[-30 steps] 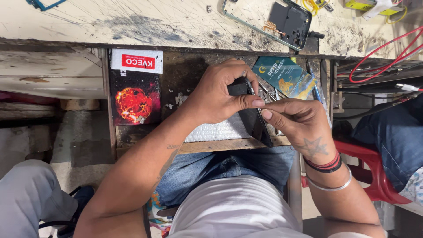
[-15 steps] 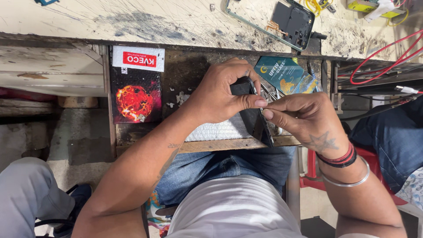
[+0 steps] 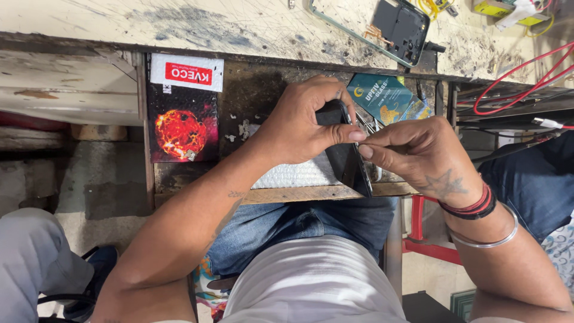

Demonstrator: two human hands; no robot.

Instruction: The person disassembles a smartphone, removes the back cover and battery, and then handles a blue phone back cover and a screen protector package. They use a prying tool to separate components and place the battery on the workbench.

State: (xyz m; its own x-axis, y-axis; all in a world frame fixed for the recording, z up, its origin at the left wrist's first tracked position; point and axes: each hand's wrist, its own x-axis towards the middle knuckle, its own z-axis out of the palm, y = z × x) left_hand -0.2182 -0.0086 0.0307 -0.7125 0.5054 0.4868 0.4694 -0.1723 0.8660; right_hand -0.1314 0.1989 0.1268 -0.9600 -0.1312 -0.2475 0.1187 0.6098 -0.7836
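My left hand (image 3: 299, 122) gripped the black phone (image 3: 347, 158) on its edge, above the open drawer (image 3: 197, 182) and my lap. My right hand (image 3: 418, 155) had its fingertips (image 3: 366, 151) pinched closed at the phone's edge, touching my left thumb.

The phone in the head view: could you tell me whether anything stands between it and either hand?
Nothing visible does. The left hand grips the dark phone directly, on edge over the open drawer. The right hand pinches at the phone's upper edge, touching it. Whether it holds a small tool is too small to tell.
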